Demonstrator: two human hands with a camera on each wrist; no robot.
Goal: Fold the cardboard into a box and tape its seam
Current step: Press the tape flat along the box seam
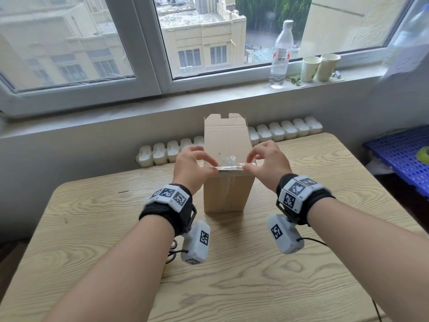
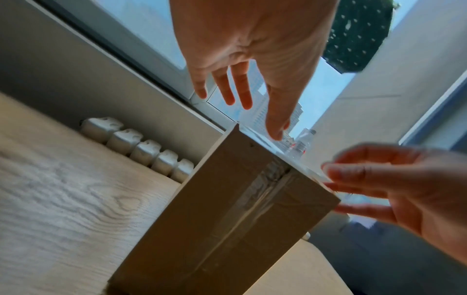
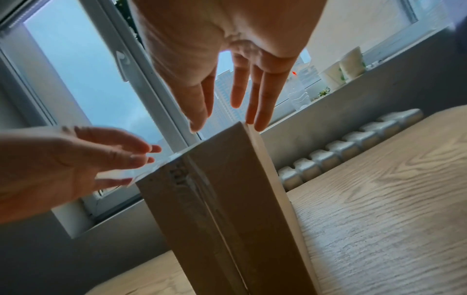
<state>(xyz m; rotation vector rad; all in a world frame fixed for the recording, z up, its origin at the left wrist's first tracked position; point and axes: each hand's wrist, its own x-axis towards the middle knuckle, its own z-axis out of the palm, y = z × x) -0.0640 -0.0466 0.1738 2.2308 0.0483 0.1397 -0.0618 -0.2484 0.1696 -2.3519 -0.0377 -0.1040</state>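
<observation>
Between the hands: one cardboard box [image 1: 226, 194] stands upright on the table [image 1: 301, 263], its top rim level with the fingertips and one tall flap raised on the side away from the wrists.
Left hand [image 1: 193, 167]: at the box's left top corner, fingers loosely curved; thumb and forefinger meet at the left end of a strip of tape [image 1: 228, 168]; a pinch looks likely, but a firm grip cannot be told.
Right hand [image 1: 267, 163]: at the right top corner, fingers curved the same way, fingertips at the strip's right end.
Tape: clear, shiny and crinkled; one strip lies along the near top edge between the two hands, and a second runs down the seam [image 2: 242, 207] on the box face nearest the wrists.
Box material: plain brown board, flat-sided, tall and narrow.
Table: pale wood grain, rounded corners.
Beyond the hands: one clear plastic bottle [image 1: 280, 54] and two paper cups [image 1: 320, 67] on the window sill [image 1: 209, 91].
Wrists: two black straps with square-patterned blocks.
</observation>
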